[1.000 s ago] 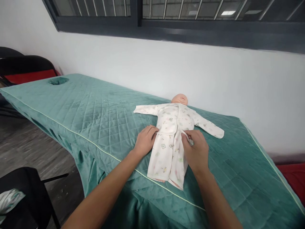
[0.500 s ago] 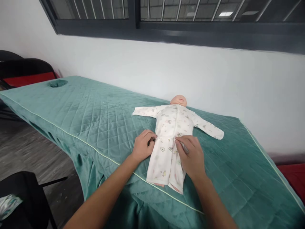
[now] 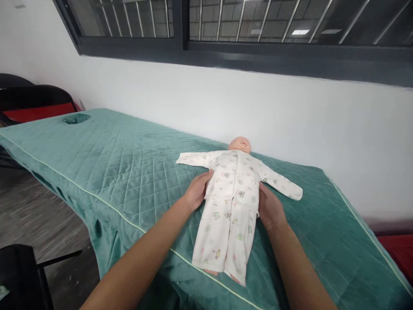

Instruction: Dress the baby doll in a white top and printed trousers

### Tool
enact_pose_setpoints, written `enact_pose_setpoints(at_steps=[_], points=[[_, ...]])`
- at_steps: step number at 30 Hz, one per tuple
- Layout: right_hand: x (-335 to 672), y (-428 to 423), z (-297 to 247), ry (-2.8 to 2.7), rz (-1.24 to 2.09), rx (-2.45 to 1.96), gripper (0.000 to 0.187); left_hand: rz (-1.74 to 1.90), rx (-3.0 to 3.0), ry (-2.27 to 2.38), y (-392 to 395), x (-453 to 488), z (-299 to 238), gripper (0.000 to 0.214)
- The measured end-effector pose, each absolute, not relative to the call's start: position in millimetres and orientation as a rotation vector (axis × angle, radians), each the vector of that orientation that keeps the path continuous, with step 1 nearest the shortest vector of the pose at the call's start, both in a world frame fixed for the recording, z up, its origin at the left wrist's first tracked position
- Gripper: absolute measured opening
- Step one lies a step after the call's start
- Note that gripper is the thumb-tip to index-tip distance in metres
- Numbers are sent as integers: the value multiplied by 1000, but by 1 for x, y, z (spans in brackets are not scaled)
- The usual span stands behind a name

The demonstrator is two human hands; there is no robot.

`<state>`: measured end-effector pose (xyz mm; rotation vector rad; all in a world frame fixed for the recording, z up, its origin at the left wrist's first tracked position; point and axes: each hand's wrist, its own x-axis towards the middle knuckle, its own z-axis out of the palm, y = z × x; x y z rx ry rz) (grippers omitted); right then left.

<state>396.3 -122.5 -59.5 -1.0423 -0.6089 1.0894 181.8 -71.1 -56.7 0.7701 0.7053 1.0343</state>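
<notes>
A baby doll lies on its back on the green quilted bed cover, its head toward the wall. It wears a white printed top with both sleeves spread out, and matching white trousers. The top's hem overlaps the trousers' waist, and the feet show below the cuffs. My left hand is curled against the left side of the torso, thumb near the top's edge. On the opposite side, my right hand cups the torso below the sleeve. The fingertips of both hands are partly hidden by the doll's clothed body.
The long bed has a round face hole at its far left end. A white wall and a dark-framed barred window stand behind it. Black chairs are at the left, one near the front. Something red is beyond the right edge.
My right hand has left the front of the top's hem and moved to the torso's right side. My left hand has slid up along the left side. The view has tilted slightly up.
</notes>
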Motion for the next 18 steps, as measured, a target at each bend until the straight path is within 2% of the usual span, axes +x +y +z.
enact_pose_setpoints(at_steps=[3, 9, 18], points=[[389, -123, -52, -452, 1257, -1023, 26, 939, 635, 680, -68, 195, -52, 40], [394, -121, -40, -425, 1341, -975, 28, 893, 619, 627, -49, 206, -42, 39], [411, -100, -38, -454, 1298, -965, 32, 865, 651, 606, -21, 224, -43, 38]])
